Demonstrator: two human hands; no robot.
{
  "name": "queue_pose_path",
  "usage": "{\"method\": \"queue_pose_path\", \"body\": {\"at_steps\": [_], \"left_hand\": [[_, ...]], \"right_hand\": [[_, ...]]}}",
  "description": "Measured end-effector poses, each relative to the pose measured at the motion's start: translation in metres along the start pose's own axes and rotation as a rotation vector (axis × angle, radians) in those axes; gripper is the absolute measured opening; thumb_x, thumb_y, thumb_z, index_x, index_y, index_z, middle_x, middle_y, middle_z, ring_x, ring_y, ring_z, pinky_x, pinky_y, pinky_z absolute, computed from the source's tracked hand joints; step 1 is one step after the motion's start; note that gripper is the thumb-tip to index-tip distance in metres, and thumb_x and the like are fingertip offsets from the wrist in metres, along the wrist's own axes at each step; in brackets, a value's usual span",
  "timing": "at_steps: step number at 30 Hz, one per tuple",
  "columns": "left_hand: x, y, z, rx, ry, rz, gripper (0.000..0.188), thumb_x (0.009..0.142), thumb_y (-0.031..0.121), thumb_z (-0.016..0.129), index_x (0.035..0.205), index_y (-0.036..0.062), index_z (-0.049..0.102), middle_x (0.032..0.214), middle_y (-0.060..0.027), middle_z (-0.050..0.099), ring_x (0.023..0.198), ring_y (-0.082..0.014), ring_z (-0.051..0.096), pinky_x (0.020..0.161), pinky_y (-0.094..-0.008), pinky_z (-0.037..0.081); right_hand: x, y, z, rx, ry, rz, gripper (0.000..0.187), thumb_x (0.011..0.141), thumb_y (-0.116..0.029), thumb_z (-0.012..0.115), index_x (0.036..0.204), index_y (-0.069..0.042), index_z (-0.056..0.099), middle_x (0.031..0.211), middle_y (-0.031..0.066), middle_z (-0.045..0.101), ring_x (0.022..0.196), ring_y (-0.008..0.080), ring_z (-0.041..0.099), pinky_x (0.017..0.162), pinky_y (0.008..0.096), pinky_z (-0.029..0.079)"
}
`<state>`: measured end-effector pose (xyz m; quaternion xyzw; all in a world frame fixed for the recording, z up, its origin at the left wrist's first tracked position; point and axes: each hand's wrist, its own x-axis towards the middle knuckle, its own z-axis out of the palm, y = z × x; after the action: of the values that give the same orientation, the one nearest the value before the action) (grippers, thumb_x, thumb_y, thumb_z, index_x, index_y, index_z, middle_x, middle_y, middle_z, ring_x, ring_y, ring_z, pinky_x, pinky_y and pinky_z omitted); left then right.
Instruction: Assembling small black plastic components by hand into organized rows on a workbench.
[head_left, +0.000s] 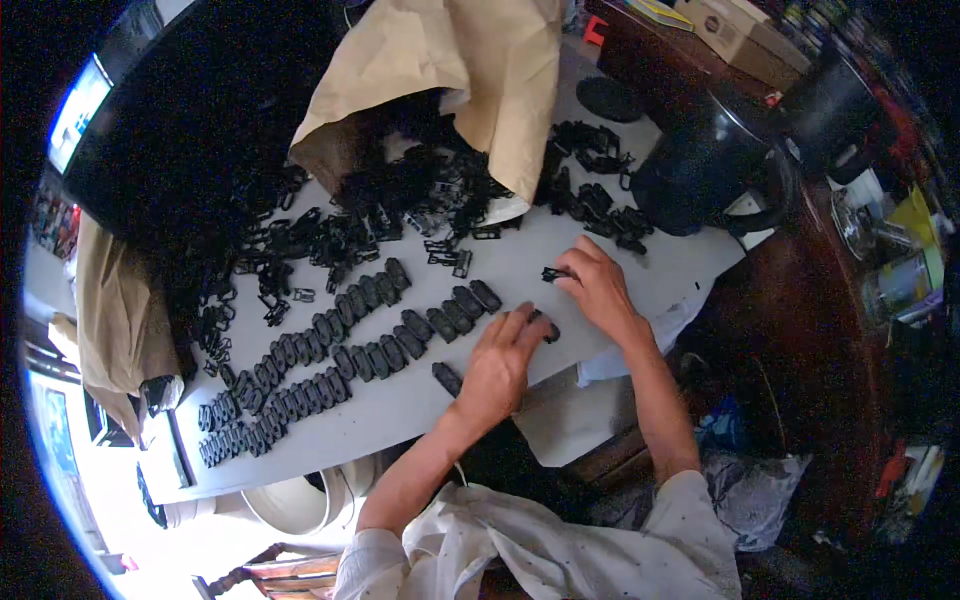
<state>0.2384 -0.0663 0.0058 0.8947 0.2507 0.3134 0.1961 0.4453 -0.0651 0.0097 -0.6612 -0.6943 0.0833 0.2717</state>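
My left hand (497, 362) is over the white table, its fingers curled around a small black oblong plastic piece (551, 331) that is partly hidden by them. To its right and farther off, my right hand (597, 287) pinches a small black frame-like plastic part (553, 273) between thumb and fingers. Left of my hands, black oblong pieces stand side by side in two long slanting rows (390, 352). One single oblong piece (447, 378) lies beside my left wrist.
Loose black frame-like parts (340, 235) are heaped behind the rows, spilling from a brown paper bag (520, 90). More black parts (595, 200) lie near a dark rounded container (700, 170) at the right. The white table's (370, 425) near edge runs before me.
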Motion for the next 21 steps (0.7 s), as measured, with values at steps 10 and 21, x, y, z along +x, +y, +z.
{"method": "queue_pose_path", "body": {"at_steps": [10,21], "left_hand": [[0.046,0.0,-0.021,-0.346,0.13,-0.242,0.029,0.067,-0.005,0.071,0.094,0.0018,0.066,0.086,-0.0123,0.065,0.079,-0.0266,0.062,0.071,-0.032,0.05],[0.023,0.0,0.009,-0.162,-0.052,-0.342,0.032,0.064,0.001,0.071,0.096,0.0056,0.068,0.085,-0.0137,0.059,0.081,-0.0332,0.06,0.072,-0.0386,0.05]], "right_hand": [[-0.017,-0.018,-0.002,1.216,-0.36,0.275,0.021,0.08,-0.016,0.068,0.089,0.001,0.059,0.08,0.0108,0.062,0.068,0.0209,0.057,0.061,0.0329,0.046],[-0.059,-0.005,0.004,-0.07,0.217,0.24,0.025,0.071,-0.005,0.071,0.093,-0.002,0.058,0.089,0.0132,0.054,0.085,0.0335,0.056,0.07,0.042,0.046]]}}
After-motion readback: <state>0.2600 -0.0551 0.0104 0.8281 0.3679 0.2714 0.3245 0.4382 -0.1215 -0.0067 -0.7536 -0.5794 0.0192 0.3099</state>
